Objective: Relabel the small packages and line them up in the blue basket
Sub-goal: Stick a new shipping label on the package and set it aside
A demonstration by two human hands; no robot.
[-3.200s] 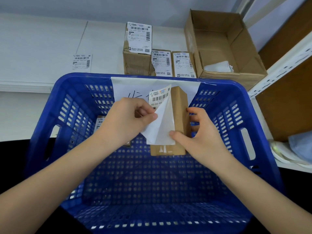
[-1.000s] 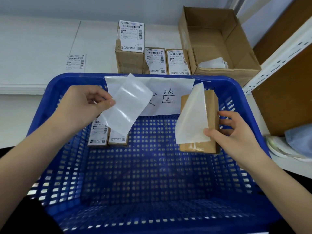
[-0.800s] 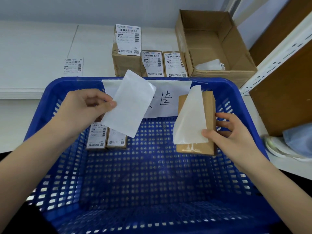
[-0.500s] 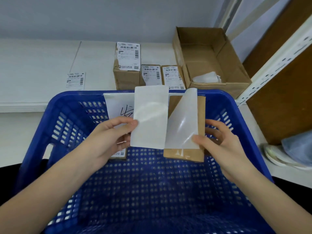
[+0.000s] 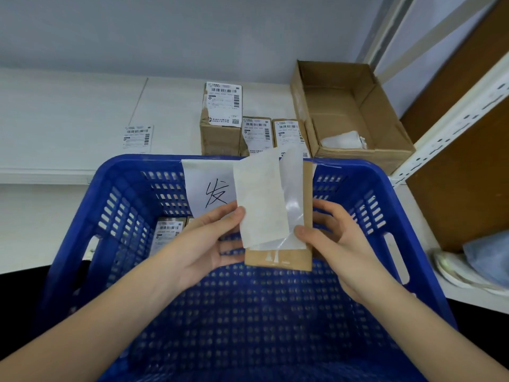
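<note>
Over the blue basket (image 5: 366, 188) my right hand (image 5: 336, 238) grips a small brown package (image 5: 278, 259) held upright, its thumb pinning a glossy backing sheet (image 5: 294, 188) to the front. My left hand (image 5: 203, 241) pinches a white label (image 5: 260, 199) by its lower left edge and holds it against the package, overlapping the glossy sheet. The label shows its blank side. Two labelled packages (image 5: 166, 232) lie at the basket's far left, partly hidden by my left hand.
A paper sign (image 5: 209, 188) with a handwritten character hangs on the basket's far wall. Behind the basket stand three labelled packages (image 5: 223, 117), a loose label (image 5: 137, 137) and an open cardboard box (image 5: 347, 117). A white shelf upright (image 5: 451, 125) rises at right.
My left hand carried the peeled label from the left side of the basket over to the package and laid it on the glossy sheet. The right hand kept hold of the package.
</note>
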